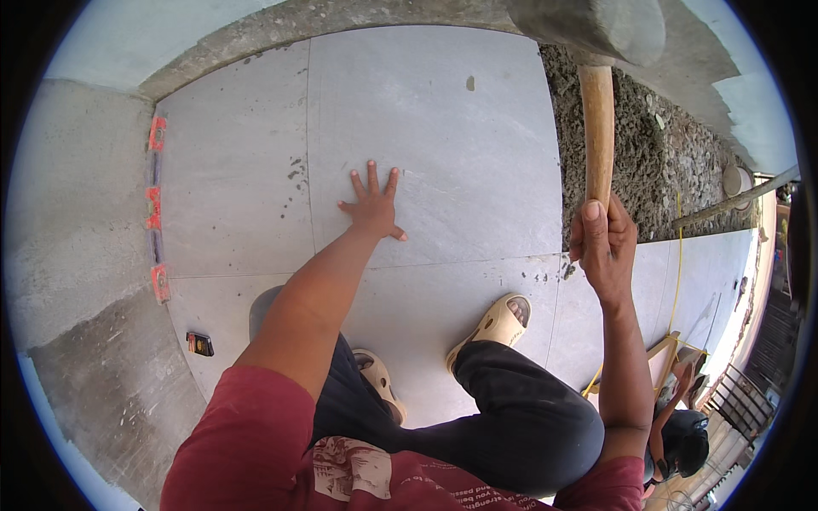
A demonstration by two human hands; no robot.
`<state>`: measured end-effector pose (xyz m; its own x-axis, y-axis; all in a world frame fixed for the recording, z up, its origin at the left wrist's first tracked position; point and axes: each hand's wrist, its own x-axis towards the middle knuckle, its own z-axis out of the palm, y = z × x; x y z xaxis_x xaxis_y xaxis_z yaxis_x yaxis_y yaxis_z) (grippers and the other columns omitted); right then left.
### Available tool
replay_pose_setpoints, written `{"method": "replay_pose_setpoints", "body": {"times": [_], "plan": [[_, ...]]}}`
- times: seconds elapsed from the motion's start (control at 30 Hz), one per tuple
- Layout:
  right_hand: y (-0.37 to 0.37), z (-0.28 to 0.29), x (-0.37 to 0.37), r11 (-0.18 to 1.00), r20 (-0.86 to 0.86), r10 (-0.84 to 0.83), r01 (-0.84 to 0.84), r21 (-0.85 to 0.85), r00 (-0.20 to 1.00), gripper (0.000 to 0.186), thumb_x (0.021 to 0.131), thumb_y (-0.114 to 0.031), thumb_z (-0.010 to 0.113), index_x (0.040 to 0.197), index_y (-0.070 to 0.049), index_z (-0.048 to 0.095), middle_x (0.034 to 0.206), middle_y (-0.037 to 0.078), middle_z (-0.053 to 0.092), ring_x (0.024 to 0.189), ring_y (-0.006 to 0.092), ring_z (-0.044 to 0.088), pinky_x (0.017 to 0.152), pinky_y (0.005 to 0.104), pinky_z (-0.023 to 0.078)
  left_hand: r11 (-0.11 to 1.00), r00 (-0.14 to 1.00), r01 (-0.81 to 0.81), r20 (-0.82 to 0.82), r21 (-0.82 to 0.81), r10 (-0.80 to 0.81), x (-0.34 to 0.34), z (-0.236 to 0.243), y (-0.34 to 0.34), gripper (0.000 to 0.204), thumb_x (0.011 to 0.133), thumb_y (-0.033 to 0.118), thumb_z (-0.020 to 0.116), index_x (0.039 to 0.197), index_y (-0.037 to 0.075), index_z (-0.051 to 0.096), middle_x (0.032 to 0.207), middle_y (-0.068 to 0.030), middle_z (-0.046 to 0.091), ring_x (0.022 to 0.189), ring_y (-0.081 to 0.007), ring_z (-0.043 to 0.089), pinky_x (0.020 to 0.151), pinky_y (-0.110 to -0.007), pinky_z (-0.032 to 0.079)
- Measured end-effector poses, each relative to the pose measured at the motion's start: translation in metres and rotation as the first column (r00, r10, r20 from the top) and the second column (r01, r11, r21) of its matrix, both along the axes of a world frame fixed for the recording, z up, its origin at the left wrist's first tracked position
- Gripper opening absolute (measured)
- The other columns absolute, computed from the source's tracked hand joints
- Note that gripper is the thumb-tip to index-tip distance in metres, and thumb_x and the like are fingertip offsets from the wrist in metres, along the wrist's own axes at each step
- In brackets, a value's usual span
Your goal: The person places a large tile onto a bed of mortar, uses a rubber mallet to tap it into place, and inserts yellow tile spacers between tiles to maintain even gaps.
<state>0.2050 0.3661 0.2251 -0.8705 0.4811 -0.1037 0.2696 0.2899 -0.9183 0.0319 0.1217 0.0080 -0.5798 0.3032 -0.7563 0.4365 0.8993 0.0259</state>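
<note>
Rubber mallet [609, 30] raised over the mortar bed [635, 145], its wooden handle clenched in the right hand [603, 243]. Left hand [372, 204] (fingers spread, grasping nothing) lies flat on a large grey floor tile [443, 111]; an orange-marked level [155, 209] lies at the tiles' left edge.

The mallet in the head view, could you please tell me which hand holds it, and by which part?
The right hand grips the mallet at the lower end of its wooden handle; the left hand holds nothing, lying flat on the tile.
</note>
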Motion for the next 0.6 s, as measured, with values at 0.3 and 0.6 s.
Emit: {"method": "replay_pose_setpoints", "body": {"times": [0.3, 0.6], "plan": [[-0.034, -0.177, 0.138, 0.978, 0.526, -0.196, 0.202, 0.046, 0.828, 0.045, 0.101, -0.042, 0.060, 0.081, -0.002, 0.052, 0.057, 0.008, 0.053, 0.051, 0.0147, 0.051, 0.051, 0.0342, 0.043, 0.999, 0.998, 0.044, -0.054, -0.014, -0.045, 0.010, -0.012, 0.004, 0.143, 0.061, 0.052, 0.092, 0.161, 0.033, -0.007, 0.166, -0.0158, -0.019, 0.151, -0.0481, -0.010, 0.108, -0.075, 0.029], [-0.065, -0.202, 0.186, 0.975, 0.096, -0.221, 0.218, 0.039, 0.971, 0.045, 0.104, -0.043, 0.053, 0.081, -0.005, 0.052, 0.062, 0.003, 0.055, 0.055, 0.0091, 0.053, 0.052, 0.0260, 0.044, 0.997, 0.994, 0.081, -0.075, -0.010, -0.081, 0.016, -0.013, 0.017, 0.144, 0.061, 0.058, 0.090, 0.160, 0.030, -0.011, 0.165, -0.0161, -0.020, 0.151, -0.0477, -0.009, 0.107, -0.074, 0.031]]}}
